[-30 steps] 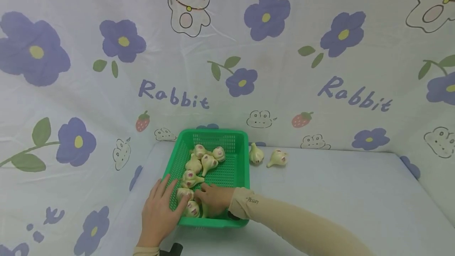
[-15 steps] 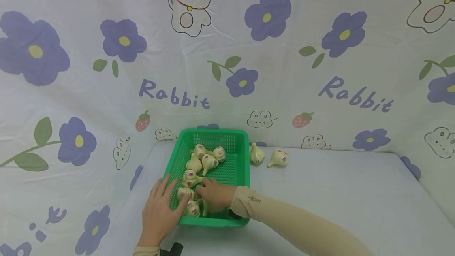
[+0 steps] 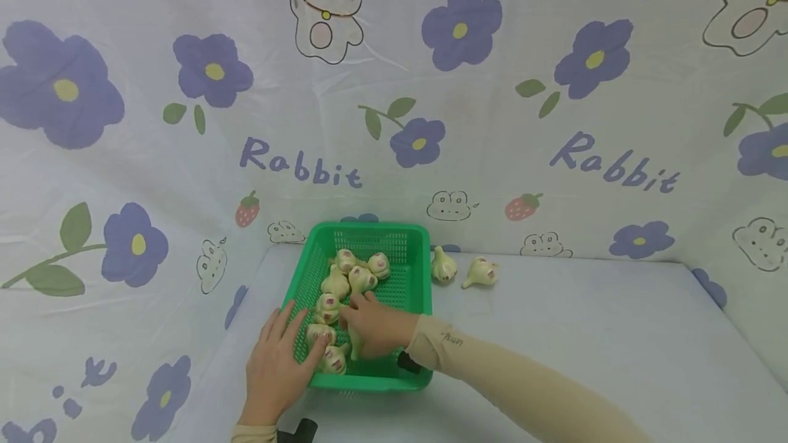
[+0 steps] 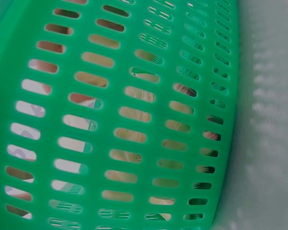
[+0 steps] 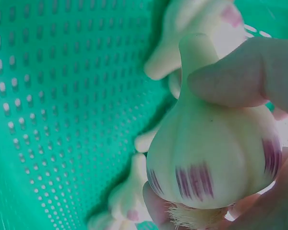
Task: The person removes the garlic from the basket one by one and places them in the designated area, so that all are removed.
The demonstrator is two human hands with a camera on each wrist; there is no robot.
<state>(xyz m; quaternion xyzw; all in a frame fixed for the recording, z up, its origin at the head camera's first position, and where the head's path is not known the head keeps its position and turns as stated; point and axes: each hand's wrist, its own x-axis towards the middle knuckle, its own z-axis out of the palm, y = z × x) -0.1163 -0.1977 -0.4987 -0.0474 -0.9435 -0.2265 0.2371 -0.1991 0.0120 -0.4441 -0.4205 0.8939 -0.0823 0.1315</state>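
My right hand (image 3: pixel 378 325) is inside the green plastic basket (image 3: pixel 426 292), gripping a garlic bulb (image 5: pixel 211 148). In the right wrist view the thumb lies across the base of its neck and the fingers reach under its rooted end. My left hand (image 3: pixel 280 364) rests over the basket's left rim with its fingers spread and fairly straight. Its thumb lies by a garlic bulb (image 3: pixel 320 335) in the near left of the basket. Several more garlic bulbs (image 3: pixel 335 284) line the left side and far end. The left wrist view shows the basket's slotted wall (image 4: pixel 98 139) from outside.
Outside the basket, to its right, two garlic bulbs, one (image 3: pixel 444 265) close to the wall and another (image 3: pixel 481 272) further right, lie on the white table (image 3: pixel 585 333). A printed cloth (image 3: pixel 492 122) rises behind the table and at both sides.
My right hand has shifted slightly toward the far end of the basket, now covering the neck of the bulb beside it. My left hand has stayed at the rim.
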